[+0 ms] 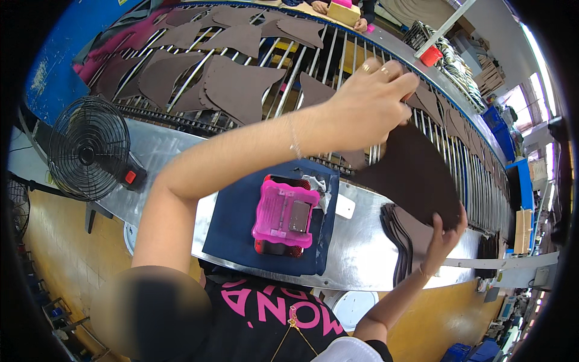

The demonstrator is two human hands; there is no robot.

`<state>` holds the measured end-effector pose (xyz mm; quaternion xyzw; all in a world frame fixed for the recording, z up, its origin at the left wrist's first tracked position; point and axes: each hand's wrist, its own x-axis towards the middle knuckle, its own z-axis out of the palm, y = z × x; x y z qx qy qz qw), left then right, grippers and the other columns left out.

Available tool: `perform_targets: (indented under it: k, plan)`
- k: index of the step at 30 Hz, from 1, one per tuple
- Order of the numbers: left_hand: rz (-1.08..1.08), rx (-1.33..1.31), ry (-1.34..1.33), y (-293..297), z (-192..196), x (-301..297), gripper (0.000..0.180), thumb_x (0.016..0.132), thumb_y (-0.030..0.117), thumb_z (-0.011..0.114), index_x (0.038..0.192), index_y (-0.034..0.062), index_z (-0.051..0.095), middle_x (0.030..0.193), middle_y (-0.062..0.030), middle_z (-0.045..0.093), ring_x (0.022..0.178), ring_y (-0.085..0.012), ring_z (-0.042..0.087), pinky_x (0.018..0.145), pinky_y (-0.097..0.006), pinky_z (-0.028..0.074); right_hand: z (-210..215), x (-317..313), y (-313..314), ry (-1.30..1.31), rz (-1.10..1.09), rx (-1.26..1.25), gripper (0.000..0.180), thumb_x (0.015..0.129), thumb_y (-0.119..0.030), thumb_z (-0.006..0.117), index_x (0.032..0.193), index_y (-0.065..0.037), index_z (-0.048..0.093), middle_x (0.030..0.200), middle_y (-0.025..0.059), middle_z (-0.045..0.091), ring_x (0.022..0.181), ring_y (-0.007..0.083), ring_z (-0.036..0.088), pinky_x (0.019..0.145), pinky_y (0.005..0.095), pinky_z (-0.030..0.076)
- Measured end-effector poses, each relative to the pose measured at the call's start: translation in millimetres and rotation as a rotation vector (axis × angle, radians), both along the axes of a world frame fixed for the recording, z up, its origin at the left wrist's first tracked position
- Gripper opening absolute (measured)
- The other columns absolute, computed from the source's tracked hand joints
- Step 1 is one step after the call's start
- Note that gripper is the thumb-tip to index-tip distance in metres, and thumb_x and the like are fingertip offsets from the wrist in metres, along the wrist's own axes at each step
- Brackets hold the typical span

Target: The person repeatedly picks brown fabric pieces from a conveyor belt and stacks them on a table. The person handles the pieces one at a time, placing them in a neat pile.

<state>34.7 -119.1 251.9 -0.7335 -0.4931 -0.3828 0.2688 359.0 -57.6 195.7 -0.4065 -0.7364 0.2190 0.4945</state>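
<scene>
A curved dark brown cut sheet (416,172), like leather or fabric, hangs between my two hands over the metal table's far edge. My left hand (368,105), reaching across to the right, has its fingers closed on the sheet's upper end beside the conveyor bars. My right hand (446,232) pinches the lower right edge, thumb on the face turned to me. Just below the sheet, a stack of similar brown pieces (399,241) lies on the table, partly covered by it. More brown pieces (238,84) are spread over the conveyor's metal bars (295,72).
On the metal table (359,256), a pink tray-like holder (283,214) sits on a dark blue sheet (232,235). A black fan (89,148) stands at the left. Beyond the conveyor, another person's hands (360,24) are near a yellow block (344,13). A red container (431,56) is farther right.
</scene>
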Motion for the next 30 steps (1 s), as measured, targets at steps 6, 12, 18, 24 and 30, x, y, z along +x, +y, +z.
perform_targets:
  k: [6,12,18,24,30]
  plan:
    - [0.264,0.139,0.272,25.0,30.0,-32.2,0.015,0.069,0.022,0.069,0.082,0.0143,0.069,0.113,-0.0051,0.051,0.113,-0.0256,0.043,0.092,-0.041,0.036,-55.0,-109.4,57.0,-0.136,0.237,0.063,0.033,0.092,-0.026,0.062,0.105,0.004,0.06,0.075,0.007,0.064,0.061,0.0116,0.056,0.056,0.0259,0.046]
    - [0.303,0.153,0.007,-5.5,23.7,-65.4,0.048,0.078,0.031,0.071,0.123,0.0211,0.057,0.125,-0.0097,0.046,0.115,-0.031,0.045,0.095,-0.045,0.037,-122.2,-203.0,94.9,0.5,0.266,-0.74,0.026,0.096,-0.025,0.053,0.118,-0.014,0.046,0.09,-0.0001,0.06,0.059,0.0083,0.055,0.042,0.02,0.043]
    - [0.402,-0.159,-0.201,-89.1,-19.3,-88.8,0.047,0.08,0.022,0.07,0.124,0.0156,0.056,0.126,-0.0135,0.044,0.119,-0.0324,0.043,0.099,-0.041,0.035,-191.6,-268.1,122.9,0.686,0.445,-1.032,0.026,0.098,-0.011,0.042,0.123,-0.013,0.036,0.096,0.0101,0.058,0.059,0.017,0.061,0.044,0.0256,0.051]
    - [0.44,-0.283,-0.41,-138.4,-60.4,-99.3,0.048,0.08,0.017,0.07,0.125,0.0136,0.054,0.125,-0.0132,0.043,0.114,-0.0313,0.045,0.095,-0.041,0.037,-195.6,-276.3,119.7,0.625,0.327,-1.159,0.028,0.097,-0.021,0.051,0.116,-0.007,0.035,0.098,0.0137,0.057,0.064,0.0212,0.062,0.046,0.0283,0.051]
    - [0.379,-0.357,-0.614,-148.0,-79.9,-87.4,0.047,0.08,0.01,0.07,0.124,0.0091,0.054,0.125,-0.012,0.043,0.113,-0.0278,0.046,0.097,-0.037,0.037,-143.7,-169.0,80.1,0.456,0.284,-0.886,0.035,0.092,-0.033,0.06,0.109,-0.006,0.045,0.073,0.0061,0.061,0.051,0.0125,0.058,0.042,0.0208,0.046]
